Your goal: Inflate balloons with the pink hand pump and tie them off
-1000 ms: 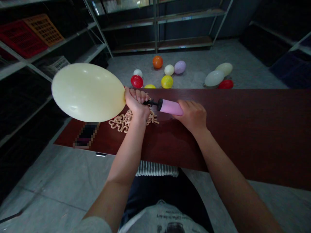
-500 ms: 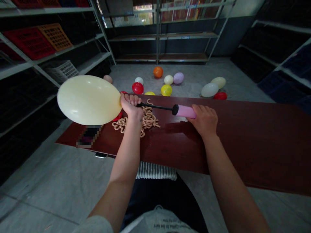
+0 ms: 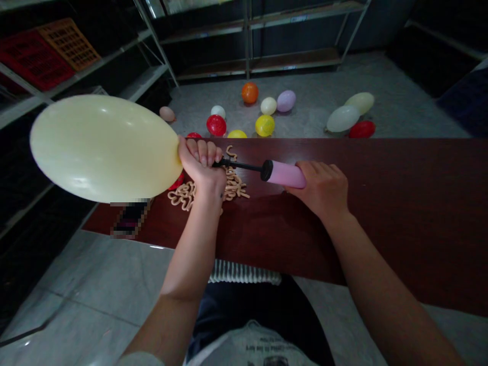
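A large pale yellow balloon (image 3: 102, 147) swells out to the left of my left hand (image 3: 204, 162), whose fingers are wrapped around its neck. From that fist runs the black rod of a hand balloon pump (image 3: 285, 174), its pink barrel lying to the right. My right hand (image 3: 324, 188) is closed around the barrel's right end. The nozzle and the balloon's mouth are hidden inside my left fist. Below and behind that hand, a heap of tan, curly uninflated balloons (image 3: 234, 188) lies on the table, with something red (image 3: 176, 182) partly hidden beside it.
The dark red-brown table (image 3: 274, 234) spans the front. A phone-like blurred object (image 3: 131, 218) lies at its left edge. On the floor beyond are several balloons, among them an orange one (image 3: 250, 93) and a white one (image 3: 343, 119). Metal shelves (image 3: 293, 61) with crates (image 3: 70, 43) stand around.
The pale yellow balloon has grown larger. The stretch of rod showing between my hands is shorter, and the barrel is nearer my left hand. The view has tilted down.
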A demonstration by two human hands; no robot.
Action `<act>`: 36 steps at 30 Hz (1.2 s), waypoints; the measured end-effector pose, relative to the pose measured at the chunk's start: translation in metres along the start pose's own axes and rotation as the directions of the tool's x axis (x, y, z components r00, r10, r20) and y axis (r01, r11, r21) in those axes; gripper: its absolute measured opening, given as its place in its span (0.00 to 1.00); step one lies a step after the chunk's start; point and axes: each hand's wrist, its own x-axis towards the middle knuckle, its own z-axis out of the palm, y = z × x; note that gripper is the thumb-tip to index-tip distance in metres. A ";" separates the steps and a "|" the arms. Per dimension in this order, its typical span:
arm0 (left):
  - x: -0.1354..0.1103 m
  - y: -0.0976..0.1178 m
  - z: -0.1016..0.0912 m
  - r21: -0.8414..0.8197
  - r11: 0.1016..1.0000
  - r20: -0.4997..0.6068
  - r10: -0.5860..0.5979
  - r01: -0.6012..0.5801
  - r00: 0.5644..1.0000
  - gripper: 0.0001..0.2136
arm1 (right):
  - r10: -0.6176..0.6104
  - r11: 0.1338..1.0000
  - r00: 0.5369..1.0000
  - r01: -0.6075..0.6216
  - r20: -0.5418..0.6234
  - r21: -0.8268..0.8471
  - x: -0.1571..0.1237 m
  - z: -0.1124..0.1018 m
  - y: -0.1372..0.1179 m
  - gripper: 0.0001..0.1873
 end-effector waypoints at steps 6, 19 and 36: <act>-0.027 -0.020 0.011 0.057 0.997 0.073 -0.052 0.048 0.996 0.25 | 0.022 0.990 1.000 -0.022 0.003 0.140 -0.001 0.003 -0.030 0.20; -0.019 -0.022 0.008 0.065 0.996 0.021 -0.065 0.064 0.998 0.24 | 0.019 0.990 0.999 -0.015 -0.028 0.142 0.005 0.010 -0.032 0.24; 0.019 -0.012 -0.015 -0.209 0.977 -0.012 -0.036 0.033 0.999 0.24 | 0.043 0.999 0.998 -0.044 -0.046 -0.030 0.004 0.001 -0.002 0.16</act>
